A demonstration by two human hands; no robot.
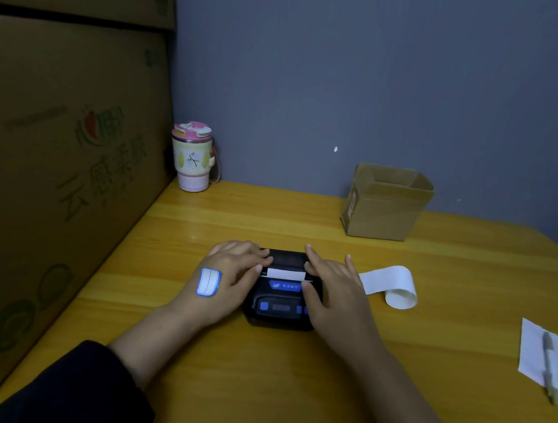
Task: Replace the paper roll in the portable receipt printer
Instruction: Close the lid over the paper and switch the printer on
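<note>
White paper (285, 274) pokes from the printer (279, 309), so I judge the roll loaded; left hand (229, 273) and right hand (336, 288) press its lid, fingers near-straight; only latching remains.

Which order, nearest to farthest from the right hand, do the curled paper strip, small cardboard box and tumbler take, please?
From the right hand:
1. curled paper strip, just to its right on the table.
2. small cardboard box, behind it by the wall.
3. tumbler, in the far-left corner.
</note>
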